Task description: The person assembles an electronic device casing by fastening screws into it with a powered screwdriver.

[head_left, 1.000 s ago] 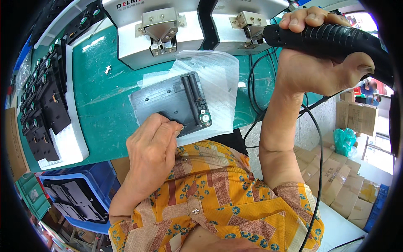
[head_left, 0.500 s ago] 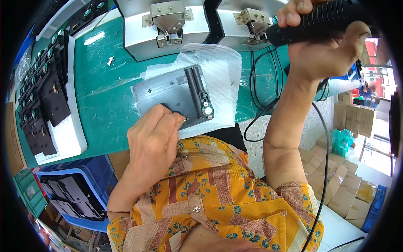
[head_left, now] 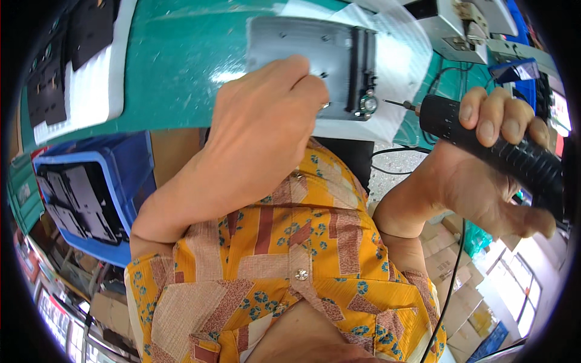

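A grey flat panel (head_left: 296, 39) lies on white foam sheeting (head_left: 402, 66) on the green bench. Along the panel's right side runs a black cylindrical hinge bar (head_left: 361, 54), ending in a round silver part (head_left: 368, 104). My left hand (head_left: 260, 115) is over the panel's near edge, fingers pinched on a small shiny metal piece (head_left: 325, 105) whose kind I cannot make out. Wrapped in my right hand (head_left: 478, 178) is a black electric screwdriver (head_left: 442, 116). Its thin bit (head_left: 396, 103) points left toward the silver part, with a gap between them.
Black panels (head_left: 91, 36) rest on white foam (head_left: 97, 91) at the bench's left. Below, a blue crate (head_left: 124, 157) holds more dark parts. A metal fixture (head_left: 463, 42) stands back right, with black cables (head_left: 451, 72) nearby. Cardboard boxes (head_left: 454, 290) lie lower right.
The screwdriver has come down from the upper right, its bit now facing the panel. My view has shifted, so the panel sits higher and further right. My left hand stays at its near edge.
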`<state>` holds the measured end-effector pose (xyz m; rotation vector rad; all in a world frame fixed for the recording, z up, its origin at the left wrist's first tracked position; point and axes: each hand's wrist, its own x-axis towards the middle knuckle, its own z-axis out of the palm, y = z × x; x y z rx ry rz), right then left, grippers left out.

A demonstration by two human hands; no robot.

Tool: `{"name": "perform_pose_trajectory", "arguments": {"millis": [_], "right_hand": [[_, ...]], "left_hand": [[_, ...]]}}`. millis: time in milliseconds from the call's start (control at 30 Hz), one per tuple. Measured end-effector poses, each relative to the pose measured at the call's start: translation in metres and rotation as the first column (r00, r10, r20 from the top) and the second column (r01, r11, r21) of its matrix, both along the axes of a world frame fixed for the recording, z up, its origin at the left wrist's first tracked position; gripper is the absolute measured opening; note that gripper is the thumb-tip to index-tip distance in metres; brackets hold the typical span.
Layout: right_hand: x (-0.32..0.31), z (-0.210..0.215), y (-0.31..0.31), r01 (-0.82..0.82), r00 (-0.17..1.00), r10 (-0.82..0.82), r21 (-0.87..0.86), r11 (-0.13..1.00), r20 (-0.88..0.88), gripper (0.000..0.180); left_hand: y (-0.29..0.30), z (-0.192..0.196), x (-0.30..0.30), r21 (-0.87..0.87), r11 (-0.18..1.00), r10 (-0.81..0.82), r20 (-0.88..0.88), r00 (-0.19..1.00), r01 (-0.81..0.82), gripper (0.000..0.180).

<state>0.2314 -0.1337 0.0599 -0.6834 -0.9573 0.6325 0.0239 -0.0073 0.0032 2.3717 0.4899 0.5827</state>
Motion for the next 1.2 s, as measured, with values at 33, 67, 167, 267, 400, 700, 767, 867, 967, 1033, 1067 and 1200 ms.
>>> {"name": "perform_pose_trajectory", "arguments": {"millis": [33,67,167,267,400,700,767,867,967,1033,1067,1200], "right_hand": [[-0.004,-0.001,0.0,0.007,0.999,-0.006,-0.016,1.0,0.046,0.089],[-0.008,-0.003,0.001,-0.007,0.999,0.008,-0.024,1.0,0.037,0.089],[-0.017,-0.008,0.002,-0.021,0.999,0.024,-0.047,0.999,0.046,0.088],[-0.028,-0.012,0.007,-0.036,0.999,0.038,-0.059,0.998,0.037,0.089],[-0.03,-0.012,0.009,-0.051,0.98,0.062,-0.062,0.997,0.191,0.093],[-0.044,-0.024,0.019,-0.128,0.986,0.134,-0.067,0.99,0.098,0.098],[-0.044,-0.024,0.02,-0.125,0.985,0.133,-0.07,0.99,0.108,0.098],[-0.044,-0.026,0.021,-0.12,0.985,0.127,-0.072,0.99,0.113,0.099],[-0.046,-0.027,0.021,-0.088,0.988,0.095,-0.066,0.994,0.125,0.099],[-0.045,-0.027,0.021,-0.088,0.988,0.095,-0.066,0.994,0.125,0.099],[-0.045,-0.028,0.021,-0.086,0.988,0.094,-0.065,0.994,0.124,0.099],[-0.046,-0.027,0.021,-0.072,0.992,0.077,-0.059,0.996,0.097,0.098]], "left_hand": [[0.0,-0.002,0.0,-0.007,1.0,0.016,-0.015,1.0,-0.016,0.008],[-0.001,-0.004,-0.001,0.016,1.0,0.008,0.019,1.0,-0.009,0.01],[-0.002,-0.006,-0.002,0.042,0.999,-0.008,0.043,0.999,0.006,0.014],[-0.003,-0.007,-0.001,0.064,0.998,-0.014,0.043,0.999,0.011,0.015],[-0.004,-0.006,-0.002,0.088,0.996,0.005,0.051,0.999,-0.009,0.015],[-0.005,-0.006,-0.003,0.108,0.994,0.023,0.028,0.999,-0.026,0.011],[-0.005,-0.007,-0.002,0.102,0.994,0.031,0.042,0.999,-0.035,0.011],[-0.006,-0.008,-0.001,0.101,0.994,0.046,0.057,0.997,-0.052,0.01],[-0.005,-0.009,-0.001,0.104,0.993,0.046,0.068,0.997,-0.053,0.01],[-0.005,-0.009,-0.001,0.105,0.993,0.046,0.075,0.996,-0.054,0.01],[-0.005,-0.009,-0.002,0.107,0.993,0.048,0.076,0.996,-0.056,0.01],[-0.004,-0.01,-0.002,0.123,0.992,0.029,0.092,0.995,-0.04,0.011]]}}
